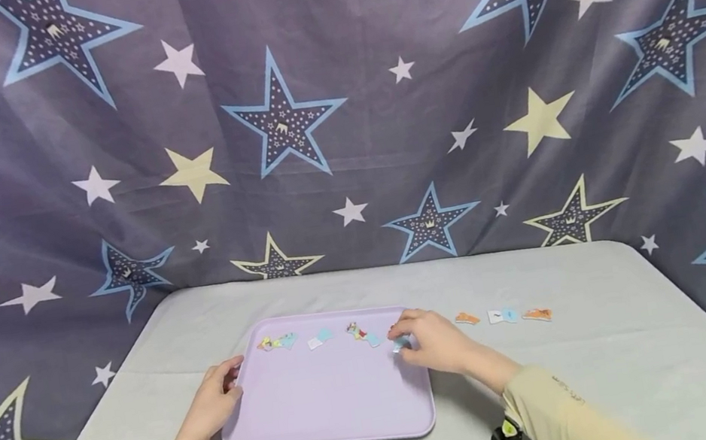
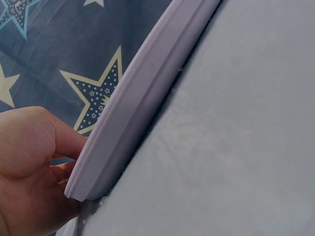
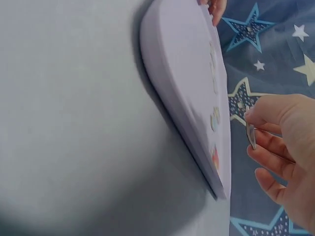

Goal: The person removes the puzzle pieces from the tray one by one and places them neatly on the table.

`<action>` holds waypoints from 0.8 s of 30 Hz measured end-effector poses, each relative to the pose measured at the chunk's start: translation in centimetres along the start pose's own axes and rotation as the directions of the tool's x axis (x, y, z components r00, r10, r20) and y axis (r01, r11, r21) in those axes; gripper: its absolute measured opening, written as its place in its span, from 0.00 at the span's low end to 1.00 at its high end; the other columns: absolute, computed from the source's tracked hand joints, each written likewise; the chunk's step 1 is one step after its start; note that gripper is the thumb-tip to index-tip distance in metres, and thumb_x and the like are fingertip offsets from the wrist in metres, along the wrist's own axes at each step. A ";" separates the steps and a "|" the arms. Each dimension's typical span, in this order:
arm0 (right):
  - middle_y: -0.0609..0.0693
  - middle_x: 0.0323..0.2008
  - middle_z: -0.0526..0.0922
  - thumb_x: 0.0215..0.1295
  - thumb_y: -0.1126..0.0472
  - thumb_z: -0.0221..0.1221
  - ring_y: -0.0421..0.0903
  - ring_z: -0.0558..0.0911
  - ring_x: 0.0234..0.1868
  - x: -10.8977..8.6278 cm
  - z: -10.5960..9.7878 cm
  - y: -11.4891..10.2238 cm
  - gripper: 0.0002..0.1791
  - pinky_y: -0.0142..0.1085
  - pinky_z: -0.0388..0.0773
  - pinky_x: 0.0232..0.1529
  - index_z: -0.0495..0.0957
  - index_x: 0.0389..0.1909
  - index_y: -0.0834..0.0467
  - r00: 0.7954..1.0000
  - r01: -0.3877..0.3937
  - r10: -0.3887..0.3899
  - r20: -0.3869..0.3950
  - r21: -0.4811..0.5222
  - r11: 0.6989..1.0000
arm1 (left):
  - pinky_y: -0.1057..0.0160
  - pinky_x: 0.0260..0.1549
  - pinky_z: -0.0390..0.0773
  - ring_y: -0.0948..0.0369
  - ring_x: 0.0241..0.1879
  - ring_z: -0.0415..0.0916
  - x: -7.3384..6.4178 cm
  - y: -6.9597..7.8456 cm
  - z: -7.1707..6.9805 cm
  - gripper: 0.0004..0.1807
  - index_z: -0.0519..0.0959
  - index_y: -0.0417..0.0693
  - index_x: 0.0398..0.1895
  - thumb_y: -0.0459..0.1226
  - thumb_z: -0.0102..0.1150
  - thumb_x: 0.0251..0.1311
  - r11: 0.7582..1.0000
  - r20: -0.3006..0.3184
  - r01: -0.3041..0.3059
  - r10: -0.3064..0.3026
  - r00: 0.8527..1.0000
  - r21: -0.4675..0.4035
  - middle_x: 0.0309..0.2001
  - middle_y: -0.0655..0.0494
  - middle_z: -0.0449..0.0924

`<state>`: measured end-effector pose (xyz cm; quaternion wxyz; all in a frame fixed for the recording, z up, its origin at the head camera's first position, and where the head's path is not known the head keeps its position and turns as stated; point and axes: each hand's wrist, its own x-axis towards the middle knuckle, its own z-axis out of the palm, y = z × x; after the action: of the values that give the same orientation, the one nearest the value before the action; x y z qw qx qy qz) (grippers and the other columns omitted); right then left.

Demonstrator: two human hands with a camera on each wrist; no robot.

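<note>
A: Report the right hand.

B: It sits at the tray's far right corner. Its fingers are curled and pinch a small light-blue piece just above the tray surface. The right wrist view shows the piece edge-on between thumb and forefinger.

A: And the left hand?

B: It grips the tray's left rim near the far corner. In the left wrist view the thumb lies against the rim with the other fingers curled below it.

A: Tray position?

B: Flat on the table, centred before the person. It is lilac with rounded corners.

A: Contents?

B: 3 groups of pieces along the far edge: a yellow-and-blue group at left, a white-and-blue pair in the middle, a red-and-blue group at right, just beside the pinched piece.

A: Anything off the tray?

B: 3 items in a row on the table, right of the tray: an orange piece, a white-and-blue pair, another orange piece. A star-print cloth hangs behind the table.
</note>
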<state>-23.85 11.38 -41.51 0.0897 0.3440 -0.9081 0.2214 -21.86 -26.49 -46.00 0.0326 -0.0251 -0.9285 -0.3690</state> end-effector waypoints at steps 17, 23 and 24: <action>0.43 0.35 0.77 0.49 0.61 0.61 0.43 0.79 0.39 -3.7 -2.5 4.7 0.14 0.38 0.75 0.42 0.80 0.39 0.57 0.985 -0.161 0.161 -0.069 0.006 0.987 | 0.62 0.39 0.65 0.57 0.38 0.64 0.1 0.2 -0.1 0.26 0.65 0.32 0.59 0.26 0.48 0.52 1.000 0.004 0.004 -0.004 1.000 0.002 0.43 0.44 0.67; 0.44 0.34 0.78 0.47 0.63 0.62 0.42 0.78 0.36 -5.3 -3.1 6.3 0.13 0.37 0.74 0.38 0.81 0.37 0.57 0.977 -0.169 0.165 -0.133 -0.020 0.985 | 0.63 0.38 0.65 0.57 0.38 0.64 0.0 0.0 0.0 0.26 0.65 0.32 0.59 0.26 0.48 0.53 1.000 0.004 0.003 -0.003 1.000 -0.004 0.43 0.44 0.67; 0.44 0.34 0.78 0.47 0.63 0.62 0.43 0.78 0.36 -5.5 -3.2 6.6 0.13 0.37 0.74 0.37 0.81 0.37 0.57 0.977 -0.170 0.166 -0.136 -0.020 0.985 | 0.63 0.38 0.65 0.57 0.38 0.64 0.0 -0.1 0.0 0.26 0.65 0.32 0.59 0.26 0.48 0.53 1.000 0.003 0.003 -0.003 1.000 -0.005 0.43 0.44 0.67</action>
<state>-24.05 20.46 -42.66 0.1370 0.2488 -0.9292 0.2365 -21.86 -26.52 -46.06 0.0303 -0.0244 -0.9276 -0.3715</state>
